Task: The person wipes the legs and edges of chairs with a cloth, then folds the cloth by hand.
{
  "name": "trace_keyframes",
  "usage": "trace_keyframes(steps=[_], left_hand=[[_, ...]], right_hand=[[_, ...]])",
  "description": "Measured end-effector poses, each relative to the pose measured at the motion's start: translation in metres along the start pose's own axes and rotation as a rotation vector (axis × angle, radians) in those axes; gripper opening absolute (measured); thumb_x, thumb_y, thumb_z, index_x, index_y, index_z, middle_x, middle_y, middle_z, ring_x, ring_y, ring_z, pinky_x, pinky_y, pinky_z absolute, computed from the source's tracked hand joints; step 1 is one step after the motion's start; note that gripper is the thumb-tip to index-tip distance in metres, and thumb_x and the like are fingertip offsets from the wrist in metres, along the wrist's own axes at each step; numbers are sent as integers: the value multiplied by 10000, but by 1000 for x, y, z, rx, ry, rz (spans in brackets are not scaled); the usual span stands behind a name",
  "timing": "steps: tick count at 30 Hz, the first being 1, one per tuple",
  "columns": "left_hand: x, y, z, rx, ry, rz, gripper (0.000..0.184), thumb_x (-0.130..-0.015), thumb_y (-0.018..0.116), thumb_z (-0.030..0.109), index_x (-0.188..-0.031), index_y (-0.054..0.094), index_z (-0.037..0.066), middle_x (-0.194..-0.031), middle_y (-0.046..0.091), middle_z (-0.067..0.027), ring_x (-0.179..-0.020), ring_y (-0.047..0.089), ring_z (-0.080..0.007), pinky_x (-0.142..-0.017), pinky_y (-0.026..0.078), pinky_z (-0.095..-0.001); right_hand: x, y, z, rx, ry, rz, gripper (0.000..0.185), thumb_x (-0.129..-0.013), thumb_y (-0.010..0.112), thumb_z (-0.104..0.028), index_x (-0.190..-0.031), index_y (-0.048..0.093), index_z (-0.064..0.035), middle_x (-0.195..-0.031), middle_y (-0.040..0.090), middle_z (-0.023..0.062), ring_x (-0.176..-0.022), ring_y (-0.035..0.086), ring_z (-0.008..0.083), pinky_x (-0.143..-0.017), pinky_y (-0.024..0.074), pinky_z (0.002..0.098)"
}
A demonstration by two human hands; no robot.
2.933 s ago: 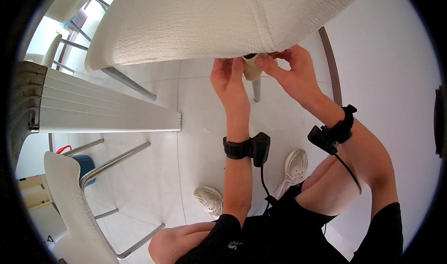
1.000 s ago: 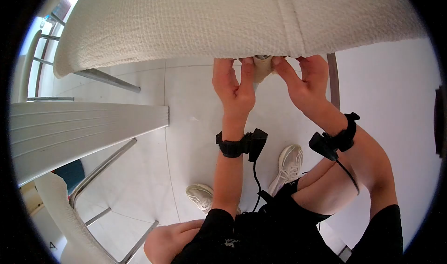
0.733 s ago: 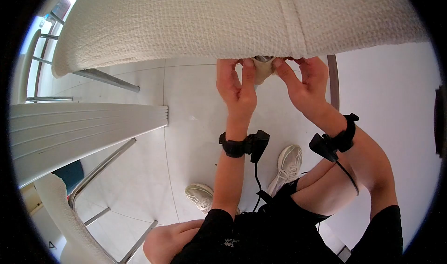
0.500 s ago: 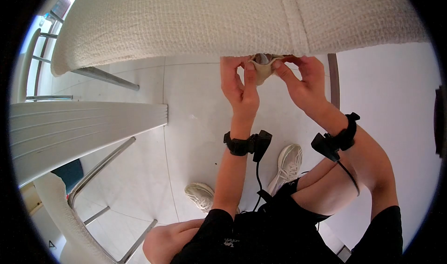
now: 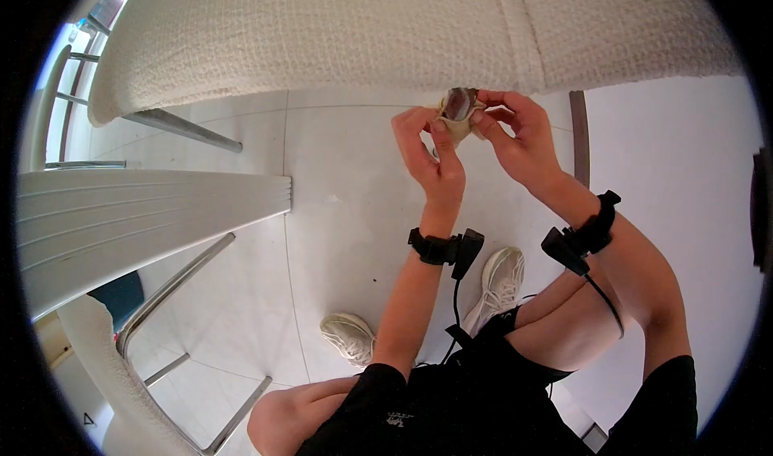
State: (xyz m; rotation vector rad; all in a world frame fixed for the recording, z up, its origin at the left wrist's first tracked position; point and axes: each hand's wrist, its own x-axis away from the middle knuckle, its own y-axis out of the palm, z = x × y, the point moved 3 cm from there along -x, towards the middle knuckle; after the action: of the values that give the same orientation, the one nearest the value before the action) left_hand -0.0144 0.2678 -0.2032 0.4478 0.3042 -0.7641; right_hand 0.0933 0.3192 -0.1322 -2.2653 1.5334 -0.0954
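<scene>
So the thing to look at here is the small beige cloth cover (image 5: pixel 461 132), upper middle of the frame, just below the edge of the big cream textured cover (image 5: pixel 322 37) across the top. It sits right between the two hands, so neither one is really nearer, both are touching it. Left hand (image 5: pixel 444 179) has its side of the rim pinched between thumb and fingers, right hand (image 5: pixel 531 146) has a similar grip on the other side, though a few fingertips are hidden so I can't tell exactly how they're tucked. Long axis looks to run roughly up and down the picture, across the line between the hands, open mouth up top and narrow end toward the floor (image 5: pixel 346 239). There's a shiny rounded thing (image 5: pixel 459 104) showing in the mouth, can't tell how deep it goes.
</scene>
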Motion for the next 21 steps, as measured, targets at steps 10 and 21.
trace_keyframes(steps=[10,21], left_hand=[[10,-3,-27,-235,177,-108,122,-999,411,141,-1055,429,33,-968,448,-90,-873,453,-189,-785,392,-297],[11,-3,-54,-222,190,-109,198,-959,444,173,-855,499,14,-723,458,-147,-677,450,-333,-600,356,-430]], right_hand=[[2,3,11,65,6,-49,201,-864,621,-6,-1062,596,17,-962,652,111,-891,644,185,-788,536,315],[4,4,9,70,66,-84,162,-871,604,-3,-1030,575,1,-945,636,108,-894,626,189,-770,538,324]])
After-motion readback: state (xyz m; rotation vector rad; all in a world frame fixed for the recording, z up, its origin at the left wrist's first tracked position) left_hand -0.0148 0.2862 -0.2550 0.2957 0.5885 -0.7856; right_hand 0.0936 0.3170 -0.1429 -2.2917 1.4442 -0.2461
